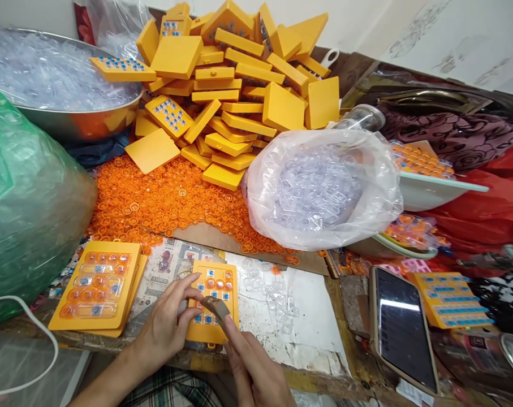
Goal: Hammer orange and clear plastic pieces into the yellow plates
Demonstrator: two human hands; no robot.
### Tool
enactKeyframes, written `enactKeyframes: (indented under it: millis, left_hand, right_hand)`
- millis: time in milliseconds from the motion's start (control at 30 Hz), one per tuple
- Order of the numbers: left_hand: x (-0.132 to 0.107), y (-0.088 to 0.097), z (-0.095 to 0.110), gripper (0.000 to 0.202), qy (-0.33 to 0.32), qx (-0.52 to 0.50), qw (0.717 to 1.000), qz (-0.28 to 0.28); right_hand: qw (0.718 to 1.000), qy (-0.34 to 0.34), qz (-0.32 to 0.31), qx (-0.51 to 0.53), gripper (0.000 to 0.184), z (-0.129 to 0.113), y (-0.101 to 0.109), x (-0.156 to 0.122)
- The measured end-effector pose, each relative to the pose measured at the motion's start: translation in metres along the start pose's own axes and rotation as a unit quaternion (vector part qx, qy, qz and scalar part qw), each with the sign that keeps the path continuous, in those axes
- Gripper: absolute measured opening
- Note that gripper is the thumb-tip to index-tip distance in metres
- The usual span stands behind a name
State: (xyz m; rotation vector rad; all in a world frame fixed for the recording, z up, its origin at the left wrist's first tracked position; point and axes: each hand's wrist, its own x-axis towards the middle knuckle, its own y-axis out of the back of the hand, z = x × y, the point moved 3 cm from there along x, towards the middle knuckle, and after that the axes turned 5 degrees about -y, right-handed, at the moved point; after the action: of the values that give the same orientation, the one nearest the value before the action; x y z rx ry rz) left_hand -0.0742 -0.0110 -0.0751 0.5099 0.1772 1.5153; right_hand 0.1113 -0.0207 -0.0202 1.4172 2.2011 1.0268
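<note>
Worn, part-papered workbench (324, 384). Yellow panel (233, 285), flat, rounded corners, bearing blue inserts (225, 296) and glossy orange caps (228, 275), between both hands. Left hand (165, 316): half-curled over panel's left edge, hold unclear. Right hand (256, 364): closed on brownish tool (219, 308), tip over panel.
</note>
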Motion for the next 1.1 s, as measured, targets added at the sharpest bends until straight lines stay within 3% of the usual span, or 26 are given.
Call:
enactKeyframes:
  millis: [133,300,433,700,833,900,967,1033,1100]
  left_hand:
    - [-0.001,0.001,-0.002,0.054,0.003,-0.011,1.000,0.001]
    - [0.000,0.002,-0.002,0.057,-0.008,-0.017,1.000,0.001]
    - [0.001,0.003,0.000,0.060,-0.013,-0.009,1.000,0.001]
    - [-0.001,0.004,-0.003,0.059,0.043,-0.036,0.998,0.005]
    - [0.001,0.009,0.003,0.057,0.054,-0.046,0.997,-0.015]
    - [0.011,0.014,0.006,0.047,0.046,-0.009,0.999,0.016]
    - [0.030,0.021,0.008,0.032,0.022,0.090,0.991,0.095]
    - [0.056,0.025,0.007,0.027,0.010,0.212,0.963,0.166]
    - [0.082,0.026,0.000,0.028,0.025,0.283,0.941,0.181]
  right_hand:
    - [0.999,0.012,0.035,0.025,0.051,-0.007,0.008,0.001]
    - [0.999,-0.002,-0.017,-0.027,0.046,-0.005,0.007,0.003]
    - [1.000,0.013,0.006,-0.024,0.048,-0.005,0.009,0.002]
    - [0.998,0.001,-0.044,-0.053,0.051,-0.004,0.002,0.006]
    - [1.000,0.002,0.005,-0.007,0.050,-0.003,0.013,0.008]
    - [0.998,0.003,0.063,0.005,0.050,-0.001,0.022,0.006]
    - [0.993,-0.001,0.114,0.009,0.054,0.004,0.027,0.003]
    - [0.990,-0.006,0.143,0.011,0.061,0.011,0.028,0.000]
    - [0.987,-0.011,0.161,0.013,0.065,0.019,0.026,-0.003]
